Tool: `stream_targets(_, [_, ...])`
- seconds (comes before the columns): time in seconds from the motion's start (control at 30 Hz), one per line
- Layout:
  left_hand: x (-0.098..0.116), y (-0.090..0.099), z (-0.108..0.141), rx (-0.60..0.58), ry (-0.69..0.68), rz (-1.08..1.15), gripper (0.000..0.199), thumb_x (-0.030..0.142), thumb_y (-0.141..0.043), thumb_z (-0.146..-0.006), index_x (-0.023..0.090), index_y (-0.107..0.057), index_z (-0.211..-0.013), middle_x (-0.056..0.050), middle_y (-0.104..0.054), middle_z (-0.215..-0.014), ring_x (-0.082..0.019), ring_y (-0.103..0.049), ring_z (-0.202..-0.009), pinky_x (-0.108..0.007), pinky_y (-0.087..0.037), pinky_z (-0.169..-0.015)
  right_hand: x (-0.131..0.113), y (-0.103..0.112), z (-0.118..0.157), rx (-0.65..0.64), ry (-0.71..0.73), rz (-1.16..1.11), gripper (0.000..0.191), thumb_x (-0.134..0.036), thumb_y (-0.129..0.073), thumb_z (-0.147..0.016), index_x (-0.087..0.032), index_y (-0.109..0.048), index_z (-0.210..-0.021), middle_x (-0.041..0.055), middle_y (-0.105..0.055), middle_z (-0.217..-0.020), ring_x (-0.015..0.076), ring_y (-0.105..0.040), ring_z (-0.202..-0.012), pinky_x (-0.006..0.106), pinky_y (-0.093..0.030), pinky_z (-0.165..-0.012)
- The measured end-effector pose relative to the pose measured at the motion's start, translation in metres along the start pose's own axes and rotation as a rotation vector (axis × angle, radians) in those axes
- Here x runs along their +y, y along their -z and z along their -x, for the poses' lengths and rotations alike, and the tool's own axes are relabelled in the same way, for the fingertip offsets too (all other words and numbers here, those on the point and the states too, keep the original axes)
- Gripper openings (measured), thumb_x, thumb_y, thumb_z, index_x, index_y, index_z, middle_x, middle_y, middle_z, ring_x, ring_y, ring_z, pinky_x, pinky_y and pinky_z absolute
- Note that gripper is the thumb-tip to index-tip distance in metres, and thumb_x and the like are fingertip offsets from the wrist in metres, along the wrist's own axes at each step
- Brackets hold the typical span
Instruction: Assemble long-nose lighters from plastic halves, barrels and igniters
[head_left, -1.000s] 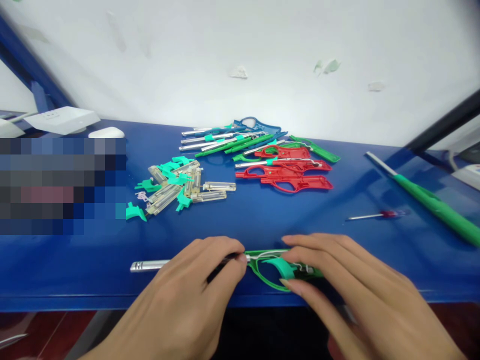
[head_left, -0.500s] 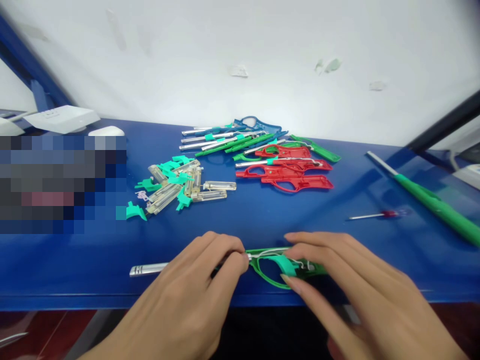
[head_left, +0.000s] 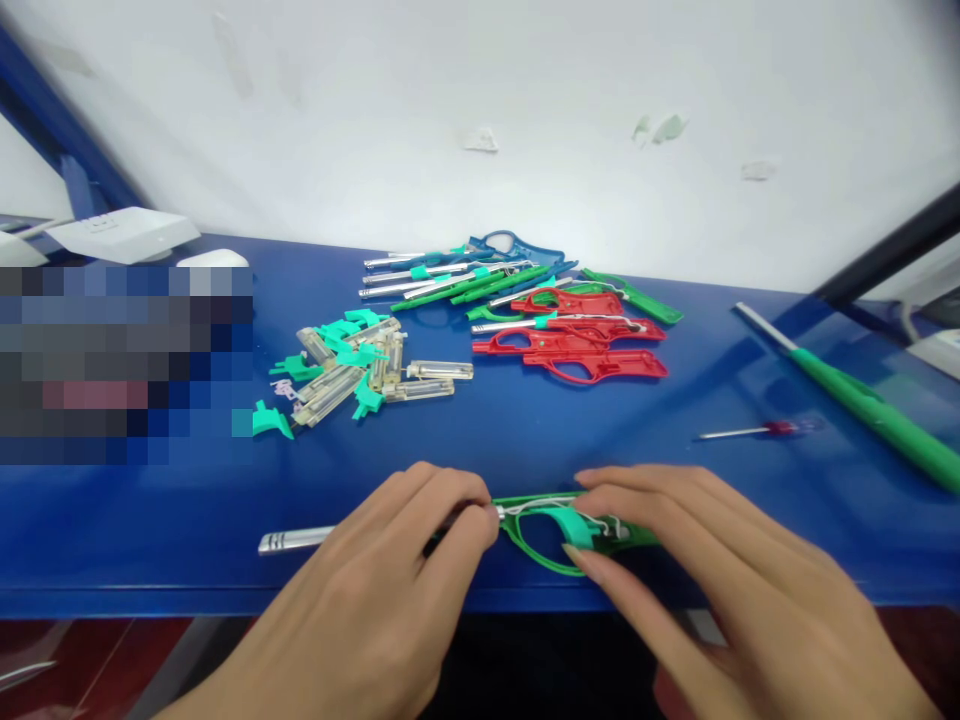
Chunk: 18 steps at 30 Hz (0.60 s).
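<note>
A half-built gas lighter with a green casing (head_left: 534,556) lies near the table's front edge, its inside facing up. My left hand (head_left: 397,570) pinches it where the silver metal tube (head_left: 294,540) joins the casing. The tube sticks out to the left of that hand. My right hand (head_left: 712,570) grips the handle end, its thumb against the turquoise trigger (head_left: 573,526) and its fingers over the far rim. A thin white wire (head_left: 541,503) runs along the casing to the handle. My fingers partly cover the handle.
Turquoise triggers and clear fuel tanks (head_left: 330,392) lie piled at left. Behind are red casing halves (head_left: 607,364) and several blue and green lighter parts (head_left: 517,252). A screwdriver (head_left: 772,429) and a green lighter (head_left: 870,405) lie at right. White devices (head_left: 124,235) stand back left.
Almost nothing differs. The fingers of my right hand have shifted very slightly to the right over the handle; my left hand keeps its hold on the lighter.
</note>
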<state>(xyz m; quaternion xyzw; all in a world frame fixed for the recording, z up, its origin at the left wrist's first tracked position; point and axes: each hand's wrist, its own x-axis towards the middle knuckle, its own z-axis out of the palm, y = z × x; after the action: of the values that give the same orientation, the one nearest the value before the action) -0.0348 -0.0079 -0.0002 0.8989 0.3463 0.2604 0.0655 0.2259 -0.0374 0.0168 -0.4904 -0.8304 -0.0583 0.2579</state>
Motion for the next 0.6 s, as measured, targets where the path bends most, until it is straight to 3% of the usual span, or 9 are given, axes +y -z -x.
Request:
stream_targets(0.1, [0.001,0.0,0.001,-0.013,0.002,0.004,0.042,-0.003,-0.041,-0.096,0.015,-0.074,-0.115,-0.007,-0.074,-0.114,-0.024,-0.066,-0.098,-0.037,-0.061,-0.092,-0.001,0.003,-0.005,-0.016,0.026,-0.01,0.016,-0.031,-0.055,-0.11,-0.025,-0.065,-0.12,0.0013,-0.079,-0.114,0.0205,-0.076,-0.101,0.035,-0.062,-0.084])
stream_targets(0.37, [0.003,-0.002,-0.004,0.018,-0.024,0.004,0.043,-0.003,-0.041,-0.097,0.016,-0.074,-0.117,-0.008,-0.073,-0.116,-0.023,-0.066,-0.099,-0.037,-0.061,-0.092,-0.002,0.01,-0.012,-0.094,0.109,-0.007,0.034,-0.015,-0.049,-0.106,-0.031,-0.07,-0.128,0.0008,-0.078,-0.122,0.0214,-0.076,-0.105,0.036,-0.067,-0.081])
stream_targets(0.6, [0.003,0.001,-0.002,0.019,-0.024,-0.003,0.044,-0.004,-0.041,-0.096,0.015,-0.074,-0.118,-0.007,-0.074,-0.115,-0.023,-0.066,-0.099,-0.037,-0.06,-0.093,-0.008,0.005,-0.017,-0.046,0.029,-0.069,0.023,-0.027,-0.058,-0.106,-0.031,-0.066,-0.128,-0.0017,-0.077,-0.121,0.0183,-0.073,-0.109,0.033,-0.063,-0.088])
